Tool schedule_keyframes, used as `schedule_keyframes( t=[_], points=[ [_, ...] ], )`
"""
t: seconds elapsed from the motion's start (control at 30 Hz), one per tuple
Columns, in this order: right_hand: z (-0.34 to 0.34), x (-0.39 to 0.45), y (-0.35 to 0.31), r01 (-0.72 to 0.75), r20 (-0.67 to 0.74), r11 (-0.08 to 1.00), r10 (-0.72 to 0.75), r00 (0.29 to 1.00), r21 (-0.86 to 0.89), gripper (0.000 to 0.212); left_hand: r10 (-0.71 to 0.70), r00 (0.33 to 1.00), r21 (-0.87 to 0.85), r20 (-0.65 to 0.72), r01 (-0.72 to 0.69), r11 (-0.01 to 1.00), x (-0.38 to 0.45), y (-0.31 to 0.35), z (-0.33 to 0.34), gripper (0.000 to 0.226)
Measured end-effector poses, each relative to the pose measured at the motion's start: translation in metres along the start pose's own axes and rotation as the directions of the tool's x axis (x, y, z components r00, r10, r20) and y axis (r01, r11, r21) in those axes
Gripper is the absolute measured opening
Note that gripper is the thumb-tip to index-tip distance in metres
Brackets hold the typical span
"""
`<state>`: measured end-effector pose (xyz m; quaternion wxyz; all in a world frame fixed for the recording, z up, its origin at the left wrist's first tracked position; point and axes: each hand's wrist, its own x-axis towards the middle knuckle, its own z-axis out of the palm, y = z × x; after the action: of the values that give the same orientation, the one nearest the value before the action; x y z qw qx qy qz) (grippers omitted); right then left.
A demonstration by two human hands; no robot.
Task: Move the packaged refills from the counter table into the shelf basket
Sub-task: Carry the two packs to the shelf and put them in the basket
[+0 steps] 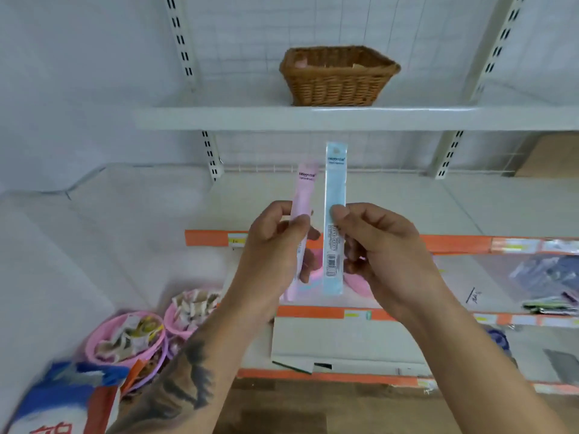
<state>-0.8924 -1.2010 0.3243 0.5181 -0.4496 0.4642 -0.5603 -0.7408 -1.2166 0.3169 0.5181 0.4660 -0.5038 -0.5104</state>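
Left hand [275,242] pinches a pink refill pack [302,195] upright; right hand [385,242] pinches a blue one [335,183] just beside it. Wicker basket [338,79] sits on the shelf [313,118] above.

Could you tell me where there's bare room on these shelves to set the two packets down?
Bare: top shelf either side of the wicker basket, and the middle shelf behind the packets. Crowded: lower left around the pink tubs.

Both hands raised side by side, left hand [275,242] and right hand [380,245] each pinching, fingers curled
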Motion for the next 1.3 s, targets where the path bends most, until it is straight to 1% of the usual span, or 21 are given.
schedule_keyframes(
  t=[0.1,0.2,0.3,0.37,0.43,0.53,0.6,0.63,0.67,0.73,0.8,0.9,0.97,1.0,1.07,1.13,1.17,1.23,1.3],
  points=[
    [-0.011,0.031,-0.034,0.047,0.070,0.999,-0.049,0.996,0.023,0.023,0.051,0.999,-0.067,0.019,-0.050,0.997,0.024,0.026,0.026,0.015],
    [-0.015,0.057,-0.052,0.087,0.095,0.995,-0.090,0.991,0.040,0.025,0.076,0.996,-0.124,0.034,-0.072,0.990,0.043,0.040,0.039,0.016],
    [-0.018,0.077,-0.059,0.118,0.105,0.990,-0.125,0.987,0.071,0.024,0.123,0.992,-0.118,0.034,-0.118,0.986,0.062,0.044,0.043,0.014],
    [-0.017,0.087,-0.061,0.150,0.095,0.986,-0.156,0.983,0.066,0.023,0.159,0.986,-0.101,0.046,-0.154,0.983,0.074,0.048,0.044,0.012],
    [-0.016,0.097,-0.062,0.170,0.090,0.983,-0.175,0.980,0.067,0.023,0.186,0.981,-0.083,0.060,-0.181,0.980,0.084,0.051,0.045,0.016],
    [-0.018,0.106,-0.068,0.212,0.120,0.976,-0.216,0.969,0.049,0.025,0.211,0.975,-0.083,0.075,-0.205,0.975,0.098,0.057,0.044,0.014],
    [-0.019,0.108,-0.075,0.268,0.141,0.963,-0.268,0.953,0.019,0.024,0.222,0.973,-0.086,0.067,-0.216,0.973,0.108,0.061,0.042,0.014],
    [-0.020,0.110,-0.078,0.324,0.143,0.946,-0.319,0.937,-0.016,0.021,0.231,0.971,-0.089,0.067,-0.225,0.970,0.112,0.064,0.041,0.014],
    [-0.021,0.113,-0.081,0.393,0.141,0.916,-0.379,0.915,-0.083,0.016,0.241,0.968,-0.094,0.076,-0.233,0.968,0.117,0.068,0.040,0.013],
    [-0.021,0.122,-0.090,0.495,0.141,0.839,-0.475,0.869,-0.224,0.019,0.260,0.960,-0.112,0.108,-0.248,0.962,0.128,0.077,0.039,0.009],
    [-0.016,0.132,-0.105,0.533,0.157,0.798,-0.509,0.846,-0.282,0.022,0.280,0.950,-0.125,0.139,-0.263,0.957,0.139,0.090,0.037,0.011],
    [-0.004,0.147,-0.140,0.549,0.103,0.770,-0.548,0.830,-0.324,0.026,0.281,0.949,-0.166,0.141,-0.257,0.952,0.154,0.110,0.027,0.011],
    [0.006,0.167,-0.165,0.534,0.031,0.750,-0.569,0.822,-0.390,0.026,0.275,0.954,-0.176,0.119,-0.252,0.952,0.164,0.119,0.018,0.015],
    [0.010,0.183,-0.176,0.504,0.005,0.744,-0.558,0.830,-0.439,0.025,0.262,0.960,-0.169,0.103,-0.242,0.955,0.169,0.122,0.014,0.018],
    [0.017,0.220,-0.191,0.402,-0.008,0.729,-0.487,0.873,-0.555,0.024,0.232,0.969,-0.160,0.080,-0.217,0.963,0.175,0.124,0.005,0.022],
    [0.022,0.256,-0.191,0.291,-0.003,0.677,-0.398,0.917,-0.676,0.019,0.199,0.978,-0.162,0.069,-0.186,0.969,0.178,0.121,-0.003,0.023],
    [0.025,0.271,-0.187,0.245,-0.004,0.636,-0.364,0.931,-0.732,0.020,0.184,0.981,-0.161,0.065,-0.172,0.972,0.179,0.119,-0.007,0.023],
    [0.028,0.292,-0.176,0.171,-0.005,0.521,-0.318,0.948,-0.836,0.023,0.157,0.986,-0.161,0.051,-0.147,0.976,0.179,0.112,-0.012,0.024],
    [0.029,0.304,-0.168,0.123,0.004,0.414,-0.276,0.961,-0.902,0.022,0.116,0.992,-0.188,0.042,-0.106,0.976,0.179,0.104,-0.015,0.024]
  ],
)
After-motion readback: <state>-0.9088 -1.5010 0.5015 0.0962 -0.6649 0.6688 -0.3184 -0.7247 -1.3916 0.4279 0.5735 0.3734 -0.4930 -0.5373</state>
